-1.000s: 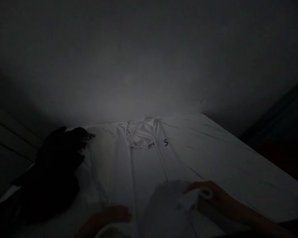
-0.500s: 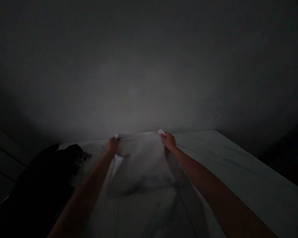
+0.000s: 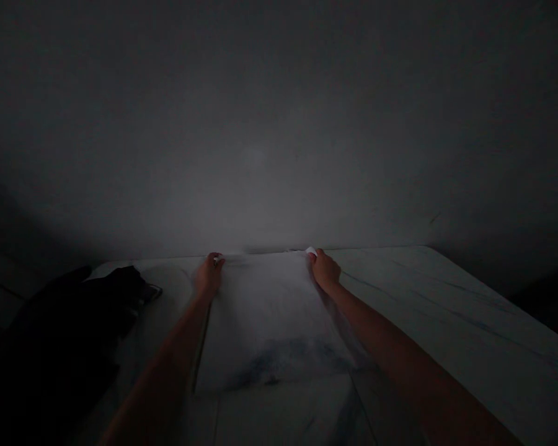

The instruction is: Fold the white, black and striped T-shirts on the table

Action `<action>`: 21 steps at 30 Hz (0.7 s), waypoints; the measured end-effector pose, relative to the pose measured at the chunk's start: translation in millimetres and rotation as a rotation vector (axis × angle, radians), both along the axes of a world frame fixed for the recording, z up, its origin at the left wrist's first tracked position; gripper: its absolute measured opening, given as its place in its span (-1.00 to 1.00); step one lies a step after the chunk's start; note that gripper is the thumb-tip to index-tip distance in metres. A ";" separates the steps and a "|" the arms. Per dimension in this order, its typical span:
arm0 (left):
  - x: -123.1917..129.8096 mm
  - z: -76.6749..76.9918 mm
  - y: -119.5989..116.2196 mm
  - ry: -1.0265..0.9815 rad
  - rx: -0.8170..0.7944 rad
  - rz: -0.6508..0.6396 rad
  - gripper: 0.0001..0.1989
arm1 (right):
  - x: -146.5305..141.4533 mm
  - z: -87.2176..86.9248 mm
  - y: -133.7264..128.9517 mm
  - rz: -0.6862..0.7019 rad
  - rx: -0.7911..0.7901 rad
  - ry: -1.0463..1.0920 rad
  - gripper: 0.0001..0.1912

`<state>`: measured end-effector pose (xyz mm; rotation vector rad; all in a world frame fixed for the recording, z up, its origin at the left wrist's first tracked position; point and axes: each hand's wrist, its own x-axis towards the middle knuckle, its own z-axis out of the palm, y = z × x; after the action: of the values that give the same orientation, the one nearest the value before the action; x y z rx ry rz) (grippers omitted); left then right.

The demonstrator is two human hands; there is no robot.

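Note:
A pale, thin cloth is stretched between my hands above a marble-patterned table, with its far edge close to the wall. My left hand is closed on its far left corner. The far right corner is pinched in my right hand, and a bit of white fabric sticks out past the thumb. A dark, blurred patch runs across the cloth's near part. In this dim light I cannot tell what kind of cloth it is.
A grey wall rises right behind the table. Black fabric lies heaped at the left, with a small shiny item at its edge. The table's right edge slants down towards a dark area.
The cloth has come down and spread flatter, its near edge now closer to me. My hands have moved slightly apart, both still gripping its corners. The view has shifted a little.

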<state>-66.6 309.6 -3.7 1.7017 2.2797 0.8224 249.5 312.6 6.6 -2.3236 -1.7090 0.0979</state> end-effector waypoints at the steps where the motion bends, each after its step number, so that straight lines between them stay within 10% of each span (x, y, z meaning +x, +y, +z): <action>1: 0.0 4.6 -2.9 0.052 -0.030 -0.008 -0.70 | -1.1 2.1 -0.5 0.008 -0.006 0.001 -0.61; 8: 39.9 37.2 -37.9 0.496 0.080 -0.082 -0.61 | -20.6 14.6 -18.3 0.186 0.192 -0.166 -0.57; 13: 72.1 8.6 -60.6 0.521 0.078 -0.400 -0.50 | -25.5 -8.3 -29.5 0.488 0.066 -0.182 -0.44; 21: 20.8 2.8 -57.2 0.451 -0.141 -0.176 -0.47 | 13.8 -1.1 -18.5 0.169 -0.028 -0.024 -0.44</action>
<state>-45.8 252.4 -0.9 2.1525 2.3289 0.2512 263.3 294.1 5.5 -2.2043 -1.9247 0.1264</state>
